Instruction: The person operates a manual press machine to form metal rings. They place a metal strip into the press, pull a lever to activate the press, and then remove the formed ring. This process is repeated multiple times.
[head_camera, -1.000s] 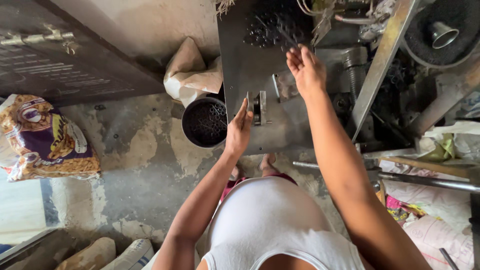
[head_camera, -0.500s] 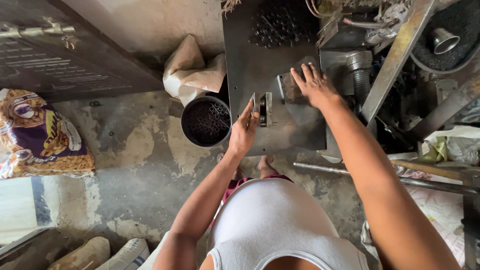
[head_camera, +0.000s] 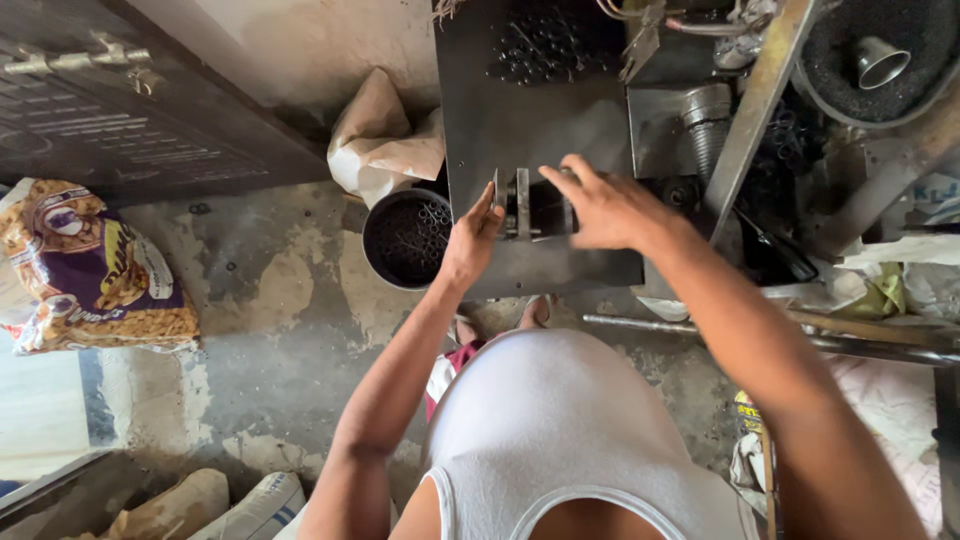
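Looking left to right across the head view:
Far left floor: a printed plastic sack in purple, yellow and orange (head_camera: 95, 270) lies on the stained grey concrete floor (head_camera: 250, 330), below a dark metal door with a brass latch (head_camera: 130, 110).
Bottom left: pale woven sacks (head_camera: 225, 510) lie at the frame's lower edge.
Against the wall: a crumpled beige paper bag (head_camera: 385, 140) leans behind a round black bucket holding small dark metal pieces (head_camera: 408, 240); bag and bucket touch.
Left hand (head_camera: 470, 240): fingers straight and unclenched, the tips resting against the left edge of the small upright metal fixture (head_camera: 520, 203); nothing is gripped.
Fixture: a set of narrow grey steel plates standing on the dark steel machine table (head_camera: 520, 110), just right of the bucket and lying between the two hands.
Table top: a cluster of small dark rings (head_camera: 545, 45) lies on the far part of the plate, well apart from both hands.
Right hand (head_camera: 605, 205): palm down, fingers spread, hovering over the right side of the fixture and hiding that part; whether it presses or pinches anything beneath cannot be told.
Right of the hands: a ribbed grey metal cylinder (head_camera: 708, 125), a slanted steel bar (head_camera: 760, 100) and a black round wheel with a shiny metal cup at its hub (head_camera: 880, 60).
Near the body: the person's white sleeveless top (head_camera: 560, 430) fills the lower middle.
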